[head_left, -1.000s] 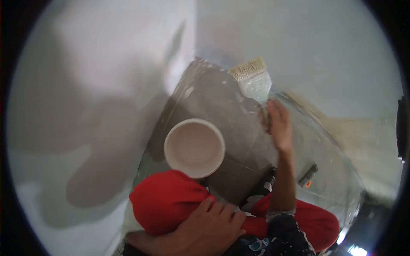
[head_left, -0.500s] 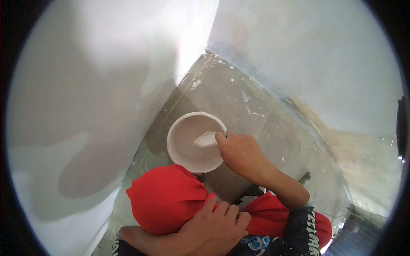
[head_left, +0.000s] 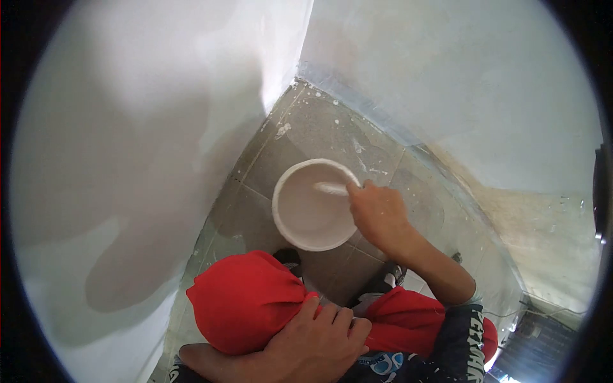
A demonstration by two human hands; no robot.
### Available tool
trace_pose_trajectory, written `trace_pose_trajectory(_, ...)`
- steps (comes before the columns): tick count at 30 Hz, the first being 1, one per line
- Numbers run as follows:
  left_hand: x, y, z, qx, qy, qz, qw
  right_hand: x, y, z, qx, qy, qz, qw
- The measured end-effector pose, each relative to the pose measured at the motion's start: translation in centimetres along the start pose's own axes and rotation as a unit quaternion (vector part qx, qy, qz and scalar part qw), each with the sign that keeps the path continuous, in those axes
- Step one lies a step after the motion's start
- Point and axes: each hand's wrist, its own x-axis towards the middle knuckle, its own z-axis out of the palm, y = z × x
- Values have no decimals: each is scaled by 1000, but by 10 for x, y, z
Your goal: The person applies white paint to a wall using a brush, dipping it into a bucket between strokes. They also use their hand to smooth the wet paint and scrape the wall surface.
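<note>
A white bucket (head_left: 283,220) with pale, whitish contents stands on the floor in front of me. My right hand (head_left: 378,212) is closed at the bucket's right rim. From its fingers a white-coated paintbrush (head_left: 331,189) reaches into the bucket; the handle is hidden in the hand. My left hand (head_left: 319,338) lies across my lap beside the red-clothed knee (head_left: 246,297), its fingers extended and resting on the cloth, with nothing seen in them.
A white wall (head_left: 128,127) rises on the left and another wall (head_left: 447,76) on the right, meeting in a corner ahead. White splashes mark the grey tiled floor (head_left: 319,124). Dark shoes (head_left: 393,276) stand near the bucket. A cable (head_left: 543,313) runs at lower right.
The bucket has shifted right across the floor, and my right hand has moved right and slightly up with the brush. A shoe has come into view below the bucket. My left hand stays put.
</note>
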Motion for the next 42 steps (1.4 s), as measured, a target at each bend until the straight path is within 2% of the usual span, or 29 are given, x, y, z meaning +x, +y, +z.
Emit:
trace_pose_trajectory(4, 0, -3, 0, 13, 2, 7, 1000, 2, 17, 5, -32, 15, 35, 999)
trace_pose_trajectory(12, 4, -2, 0, 11, -11, 11, 1000, 18, 0, 49, 7, 23, -50, 998)
trace_pose_trajectory(18, 2, 0, 2, 26, -6, 14, 1000, 41, -12, 69, 16, 57, -61, 996)
trace_pose_trajectory(29, -2, 3, 2, 29, 8, 20, 999, 56, -13, 88, 28, 30, -63, 997)
trace_pose_trajectory(36, -2, 2, 3, 32, 8, 36, 999, 48, -4, 69, 27, 20, -70, 997)
trace_pose_trajectory(37, -1, 2, 4, 22, 18, 40, 999, 46, 0, 59, 28, 19, -69, 997)
trace_pose_trajectory(39, 2, 4, 4, 27, 5, 43, 999, 37, 8, 25, 40, -56, -52, 996)
trace_pose_trajectory(42, 11, 7, 3, 23, -19, 51, 998, 15, 33, -26, 103, -61, -59, 991)
